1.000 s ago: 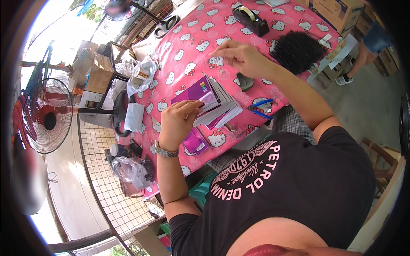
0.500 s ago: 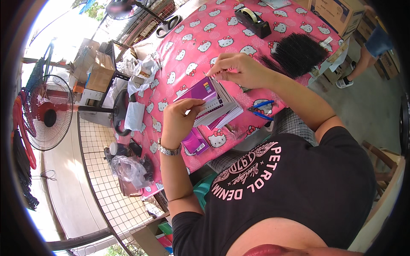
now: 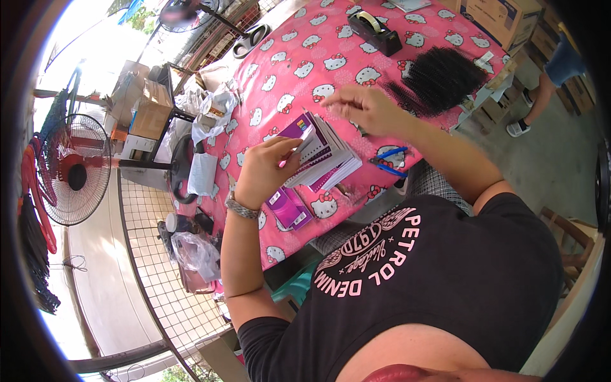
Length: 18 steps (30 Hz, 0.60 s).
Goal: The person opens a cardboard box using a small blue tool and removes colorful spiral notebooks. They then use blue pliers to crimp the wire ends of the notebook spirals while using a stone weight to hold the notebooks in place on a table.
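Right hand (image 3: 372, 111), centre of the frame: has come off the top corner of the booklet stack (image 3: 337, 153), where its fingertips were half a second ago. Fingers now spread, slightly blurred, nothing seen in them; palm down, forearm entering from the right. Consequence: only the left hand remains at the stack.

Left hand (image 3: 264, 167): thumb and fingers bent toward each other over the left side of the purple cover (image 3: 296, 129). A pale slip (image 3: 308, 136) shows at the fingertips; cannot tell whether they are closed on it. Wrist wears a watch (image 3: 242, 205); forearm rises from below, elbow bent.

Stack: centre of the frame, cover up, page edges toward the lower right, resting on the pink tabletop (image 3: 293, 83).

Further out: flat purple pack (image 3: 287, 209) just below the stack; blue-handled tool (image 3: 393, 152) to its right; black bristly bundle (image 3: 449, 79) at upper right; tape dispenser (image 3: 377, 37) at top centre.
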Available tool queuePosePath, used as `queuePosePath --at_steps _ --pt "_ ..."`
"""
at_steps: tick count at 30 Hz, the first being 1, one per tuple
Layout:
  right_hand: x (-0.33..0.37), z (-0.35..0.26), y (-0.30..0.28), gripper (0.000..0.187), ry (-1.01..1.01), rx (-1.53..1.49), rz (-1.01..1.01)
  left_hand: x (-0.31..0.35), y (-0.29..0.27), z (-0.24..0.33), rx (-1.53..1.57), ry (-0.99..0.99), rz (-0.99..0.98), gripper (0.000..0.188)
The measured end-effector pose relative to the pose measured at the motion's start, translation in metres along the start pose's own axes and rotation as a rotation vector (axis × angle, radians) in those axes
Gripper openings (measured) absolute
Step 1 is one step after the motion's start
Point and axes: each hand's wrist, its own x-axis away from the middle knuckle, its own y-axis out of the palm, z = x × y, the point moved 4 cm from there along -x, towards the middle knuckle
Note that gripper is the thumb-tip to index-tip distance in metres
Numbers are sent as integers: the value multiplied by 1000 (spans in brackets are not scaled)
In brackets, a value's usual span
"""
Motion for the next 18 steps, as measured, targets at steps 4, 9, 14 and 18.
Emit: queuePosePath --at_steps 4,9,14,18 --pt "25 -5 30 34 -119 266 19 0 -9 -17 137 -132 43 27" --pt "12 -12 36 31 20 274 21 -1 -7 -19 187 -135 53 25" --pt "-4 -11 38 30 -1 276 2 2 -7 -28 221 -142 47 31" --pt "-12 -17 39 38 -44 367 -1 1 -4 -22 276 -140 118 36"
